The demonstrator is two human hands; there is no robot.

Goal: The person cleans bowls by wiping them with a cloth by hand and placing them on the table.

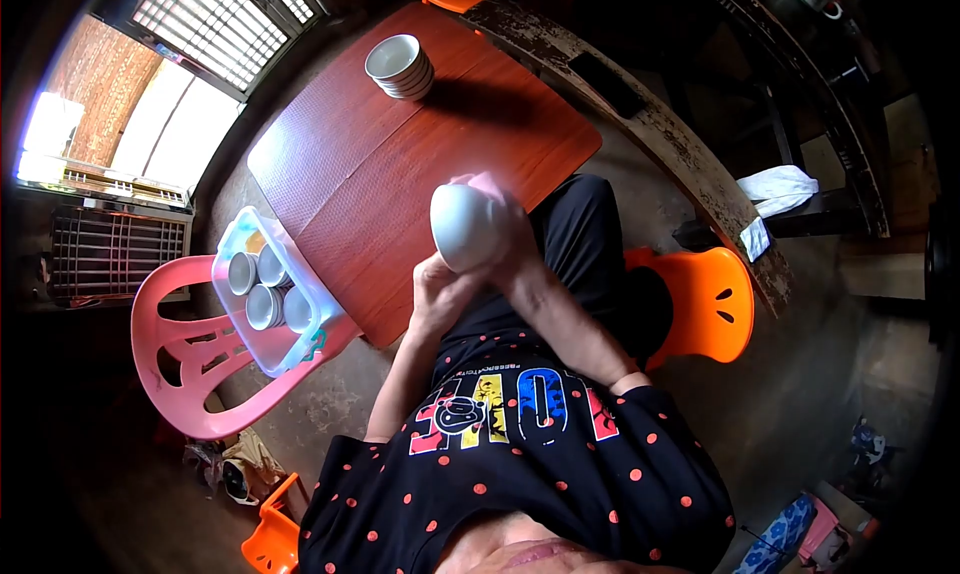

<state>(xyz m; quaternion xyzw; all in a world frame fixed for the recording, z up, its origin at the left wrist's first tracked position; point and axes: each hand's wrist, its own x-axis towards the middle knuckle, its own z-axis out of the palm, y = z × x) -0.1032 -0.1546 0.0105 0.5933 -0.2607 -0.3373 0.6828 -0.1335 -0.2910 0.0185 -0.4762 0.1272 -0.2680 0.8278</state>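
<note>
A white bowl [462, 226] is held up over the near edge of the table, tilted so that its smooth outer side shows. My left hand [440, 288] is closed on its lower edge, fingers partly hidden. Behind the bowl, my right hand [508, 242] is closed around a pink cloth [486, 184], pressing it against the bowl; the hand is a little blurred. Farther off on the table stands a stack of bowls [400, 67]. To the left, several more bowls [264, 308] lie in a clear plastic bin [316, 342].
The bin sits on a pink plastic chair [160, 309] against the left side of the brown wooden table [340, 189]. An orange chair [712, 304] is at my right, beside a worn wooden bench [640, 124] with white cloths [778, 191] near its end.
</note>
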